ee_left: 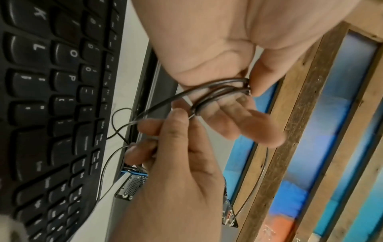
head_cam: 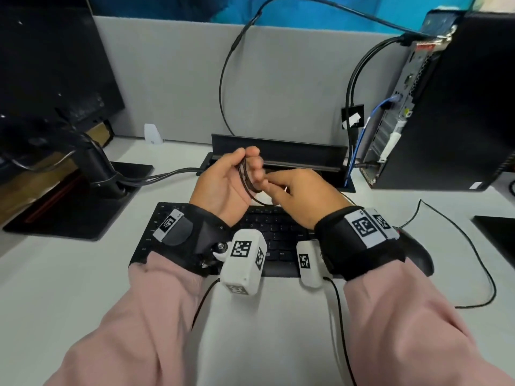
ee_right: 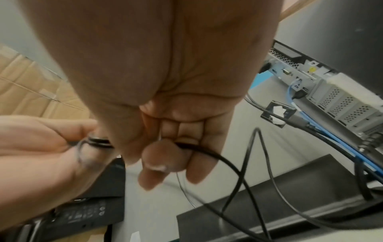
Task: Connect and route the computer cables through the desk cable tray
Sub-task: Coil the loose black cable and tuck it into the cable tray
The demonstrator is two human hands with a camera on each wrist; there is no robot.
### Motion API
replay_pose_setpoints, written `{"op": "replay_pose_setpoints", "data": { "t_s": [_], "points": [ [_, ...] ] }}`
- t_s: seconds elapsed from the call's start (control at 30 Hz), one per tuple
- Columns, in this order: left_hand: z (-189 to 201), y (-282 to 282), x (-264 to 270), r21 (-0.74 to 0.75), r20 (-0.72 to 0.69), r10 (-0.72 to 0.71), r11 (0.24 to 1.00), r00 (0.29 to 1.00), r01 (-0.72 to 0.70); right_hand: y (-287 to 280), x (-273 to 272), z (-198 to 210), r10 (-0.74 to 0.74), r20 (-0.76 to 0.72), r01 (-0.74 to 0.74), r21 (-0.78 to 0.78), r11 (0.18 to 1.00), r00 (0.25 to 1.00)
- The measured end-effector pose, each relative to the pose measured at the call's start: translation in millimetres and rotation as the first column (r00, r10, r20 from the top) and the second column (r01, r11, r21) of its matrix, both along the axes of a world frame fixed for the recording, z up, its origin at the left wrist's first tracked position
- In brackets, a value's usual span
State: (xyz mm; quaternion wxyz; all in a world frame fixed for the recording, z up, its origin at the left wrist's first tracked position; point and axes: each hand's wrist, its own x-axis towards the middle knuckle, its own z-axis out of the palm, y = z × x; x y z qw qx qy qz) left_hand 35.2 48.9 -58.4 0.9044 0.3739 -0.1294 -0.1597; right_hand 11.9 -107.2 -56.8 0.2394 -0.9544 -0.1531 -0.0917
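Observation:
A thin black cable (head_cam: pixel 249 188) is wound into a small coil that my left hand (head_cam: pixel 246 162) holds, thumb and fingers pinching its loops (ee_left: pixel 219 90). The hand is raised over the keyboard (head_cam: pixel 278 232), just in front of the black cable tray (head_cam: pixel 292 151), whose lid stands up. My right hand (head_cam: pixel 268 185) meets the coil from the right. Its thumb presses the cable's loose strand (ee_right: pixel 209 151) against curled fingers. A thin pale wire (ee_left: pixel 191 115) also shows at the right fingertips. From there the strand trails down toward the desk.
A black computer tower (head_cam: pixel 451 107) stands at the right, its rear ports facing the tray. A blue cable (head_cam: pixel 362 135) and black cables run from it into the tray. A monitor stand (head_cam: pixel 97 174) with bundled cables is at left. A mouse (head_cam: pixel 418 254) lies right of the keyboard.

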Motion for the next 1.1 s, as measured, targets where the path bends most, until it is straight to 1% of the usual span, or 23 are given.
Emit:
{"op": "replay_pose_setpoints", "data": {
  "t_s": [0.1,0.13,0.17,0.2,0.27,0.3,0.33,0.4,0.43,0.47,0.53,0.6,0.67,0.73,0.8,0.83,0.9,0.97,1.03,1.1],
  "points": [
    [-4.2,1.2,5.5,-0.125,-0.026,0.129,0.983,0.991,-0.132,4.9,-5.1,5.1,0.015,-0.001,-0.015,-0.097,0.995,1.0],
    [-5.7,1.3,6.9,-0.124,-0.024,0.182,0.975,0.983,-0.184,6.7,-7.6,7.0,0.03,-0.004,-0.03,-0.123,0.992,1.0],
    [-7.6,0.1,7.8,-0.087,-0.011,0.239,0.967,0.971,-0.239,9.1,-10.2,9.5,0.045,-0.003,-0.045,-0.146,0.988,0.999],
    [-9.2,-1.6,7.5,-0.009,0.028,0.301,0.954,0.953,-0.301,11.7,-12.9,12.2,0.058,0.003,-0.057,-0.168,0.984,0.998],
    [-10.4,-6.7,4.7,0.194,0.183,0.376,0.892,0.908,-0.408,14.9,-18.1,19.8,0.068,0.026,-0.062,-0.192,0.98,0.997],
    [-10.8,-8.9,3.1,0.302,0.284,0.37,0.841,0.884,-0.449,13.9,-19.8,23.8,0.064,0.054,-0.053,-0.187,0.981,0.996],
    [-10.5,-10.7,0.9,0.4,0.394,0.34,0.773,0.854,-0.493,10.9,-21.4,28.4,0.052,0.092,-0.036,-0.172,0.984,0.994],
    [-9.0,-13.6,-3.5,0.519,0.566,0.234,0.643,0.79,-0.563,1.1,-24.2,37.0,0.011,0.146,0.008,-0.126,0.992,0.989],
    [-7.9,-14.3,-5.6,0.551,0.604,0.177,0.611,0.777,-0.568,-4.1,-24.8,39.6,-0.004,0.154,0.02,-0.1,0.995,0.988],
    [-7.1,-14.9,-7.4,0.573,0.617,0.13,0.602,0.776,-0.556,-8.3,-24.6,41.1,-0.007,0.156,0.019,-0.076,0.997,0.988],
    [-7.0,-14.9,-8.3,0.581,0.603,0.09,0.631,0.792,-0.514,-11.9,-22.9,40.4,0.007,0.167,-0.001,-0.036,0.999,0.986],
    [-8.6,-13.2,-6.5,0.569,0.568,0.095,0.673,0.818,-0.473,-12.1,-20.1,38.5,-0.003,0.181,0.0,0.017,1.0,0.984],
    [-9.5,-12.2,-7.3,0.581,0.539,0.073,0.688,0.839,-0.434,-15.1,-17.7,38.6,-0.031,0.196,0.017,0.074,0.997,0.98],
    [-9.9,-11.2,-7.7,0.616,0.508,0.026,0.688,0.861,-0.384,-20.6,-16.0,39.3,-0.042,0.212,0.02,0.108,0.994,0.976],
    [-8.4,-11.1,-8.6,0.642,0.451,-0.029,0.705,0.892,-0.301,-27.3,-12.1,36.9,-0.058,0.253,0.024,0.134,0.991,0.966],
    [-7.1,-10.8,-9.2,0.628,0.4,-0.047,0.741,0.915,-0.236,-29.5,-9.3,34.1,-0.066,0.27,0.026,0.146,0.989,0.961],
    [-4.7,-9.2,-8.4,0.509,0.271,-0.052,0.855,0.961,-0.098,-29.7,-2.9,25.5,-0.089,0.261,0.048,0.162,0.986,0.961],
    [-3.6,-7.1,-5.6,0.334,0.134,-0.053,0.942,0.99,0.005,-24.3,2.7,13.5,-0.09,0.216,0.059,0.144,0.988,0.972],
    [-5.0,-4.6,-2.1,0.183,0.034,-0.048,0.982,0.998,0.041,-13.9,5.2,2.8,-0.065,0.181,0.044,0.119,0.992,0.981],
    [-7.2,-0.8,1.2,0.075,-0.028,-0.039,0.996,0.999,0.041,-3.8,5.8,-3.4,-0.053,0.172,0.033,0.12,0.992,0.984]
  ]
}}
